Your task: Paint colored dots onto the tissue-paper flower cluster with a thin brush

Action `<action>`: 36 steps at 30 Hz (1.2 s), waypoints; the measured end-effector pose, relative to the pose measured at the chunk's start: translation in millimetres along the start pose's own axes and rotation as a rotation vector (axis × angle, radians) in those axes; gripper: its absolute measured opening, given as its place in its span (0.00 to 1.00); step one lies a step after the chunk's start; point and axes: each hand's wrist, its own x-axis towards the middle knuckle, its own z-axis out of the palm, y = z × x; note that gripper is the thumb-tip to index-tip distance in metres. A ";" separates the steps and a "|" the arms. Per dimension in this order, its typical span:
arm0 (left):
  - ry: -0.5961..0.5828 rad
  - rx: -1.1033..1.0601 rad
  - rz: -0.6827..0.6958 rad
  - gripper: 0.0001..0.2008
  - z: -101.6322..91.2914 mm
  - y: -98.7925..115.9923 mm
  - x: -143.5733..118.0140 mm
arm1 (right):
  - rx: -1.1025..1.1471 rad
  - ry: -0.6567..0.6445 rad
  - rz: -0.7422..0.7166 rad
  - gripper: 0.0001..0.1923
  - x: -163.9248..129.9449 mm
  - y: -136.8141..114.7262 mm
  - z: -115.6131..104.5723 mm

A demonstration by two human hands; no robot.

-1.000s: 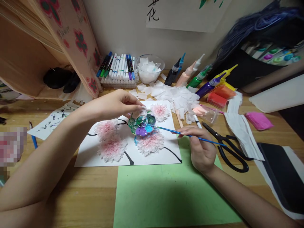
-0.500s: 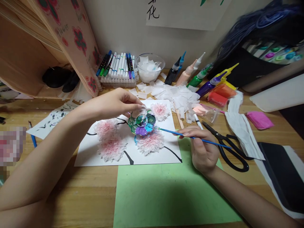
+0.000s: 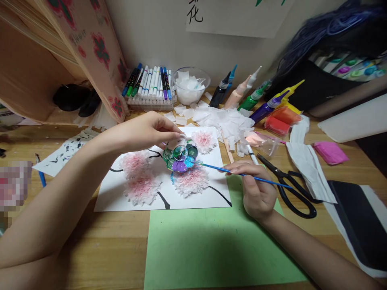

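- A pale wall [image 3: 157, 36] rises behind the far edge of the wooden surface [image 3: 99, 241].
- A white sheet with black brush-writing [image 3: 232, 16] hangs on it.
- A wooden shelf [image 3: 33, 80] stands at the far left corner.

paintbrush [image 3: 244, 174]: blue | palette [image 3: 180, 156]: green, purple, blue | paper flowers [image 3: 142, 187]: pink | sheet [image 3: 217, 245]: green
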 end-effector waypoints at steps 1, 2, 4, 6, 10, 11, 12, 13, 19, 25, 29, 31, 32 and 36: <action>0.004 -0.001 0.000 0.15 0.1 0.0 0.0 | 0.000 -0.007 -0.006 0.11 -0.2 -0.2 -0.1; 0.006 -0.002 0.001 0.15 0.2 0.0 0.1 | 0.001 -0.002 -0.009 0.11 -0.4 -0.4 -0.2; 0.009 -0.004 0.000 0.15 0.4 0.1 0.1 | -0.004 0.023 -0.006 0.11 -1.0 -0.8 -0.6; 0.011 -0.011 0.003 0.15 0.5 0.1 0.2 | -0.028 0.005 0.013 0.11 -1.3 -1.2 -1.0; 0.014 -0.011 0.006 0.15 0.4 -0.4 0.3 | -0.030 -0.018 -0.003 0.11 -0.7 -1.7 -1.0; 0.016 -0.012 0.002 0.15 0.4 -0.7 0.3 | -0.019 -0.002 -0.012 0.11 -0.3 -1.8 -0.8; 0.018 -0.017 -0.002 0.14 0.4 -0.9 0.3 | -0.014 0.005 -0.017 0.11 -0.1 -1.8 -0.7; 0.020 -0.023 -0.005 0.14 0.4 -1.0 0.2 | -0.013 -0.001 -0.017 0.11 0.1 -1.8 -0.7; 0.026 -0.008 -0.013 0.14 0.4 0.3 -0.2 | 0.011 0.034 0.009 0.10 -0.7 -1.1 0.8; 0.028 0.003 -0.017 0.15 -1.5 -1.4 -0.5 | 0.123 0.232 0.116 0.09 7.4 -6.0 -0.4; 0.047 0.021 -0.032 0.14 -3.7 0.2 -0.3 | 0.237 0.376 0.300 0.08 11.0 -2.0 -10.3; 0.063 0.033 -0.044 0.13 -4.4 1.5 -0.4 | 0.259 0.344 0.377 0.08 9.3 1.9 -14.8; 0.070 0.034 -0.045 0.13 -4.7 1.7 -0.5 | 0.260 0.327 0.404 0.08 8.2 3.4 -16.2; 0.065 0.034 -0.025 0.14 -6.4 -1.5 -0.9 | 0.244 0.288 0.450 0.08 5.7 5.4 -16.6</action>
